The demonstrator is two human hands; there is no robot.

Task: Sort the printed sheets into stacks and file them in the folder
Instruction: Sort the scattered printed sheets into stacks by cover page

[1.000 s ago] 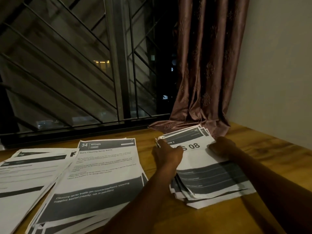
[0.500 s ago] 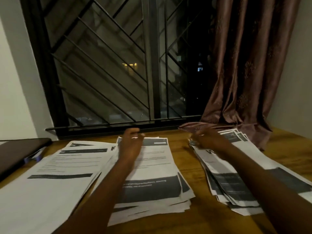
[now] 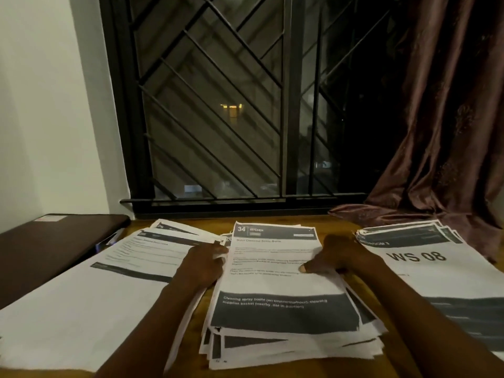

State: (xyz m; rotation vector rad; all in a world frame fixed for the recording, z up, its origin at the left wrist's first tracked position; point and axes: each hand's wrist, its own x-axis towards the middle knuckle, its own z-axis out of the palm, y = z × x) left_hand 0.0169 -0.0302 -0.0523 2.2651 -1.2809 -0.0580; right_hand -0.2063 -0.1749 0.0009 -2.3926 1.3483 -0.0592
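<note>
Head view: three stacks of printed sheets lie side by side on the brown wooden surface, below a window with a black metal grille. The middle stack of white sheets with dark grey bands, its top page headed "34 KITCHEN", sits loosely fanned between both hands. The left hand holds its left edge, the grip curled round the side of the paper. The right hand holds its right edge, the grip pinching the sheets with the thumb flat on the top page. The left stack of mostly white sheets lies partly under the left forearm. The right stack, topped by a "WS 08" page, lies beyond the right forearm. A dark brown flat case rests at the far left near the white wall. A maroon curtain hangs at the right, its hem on the surface.
</note>
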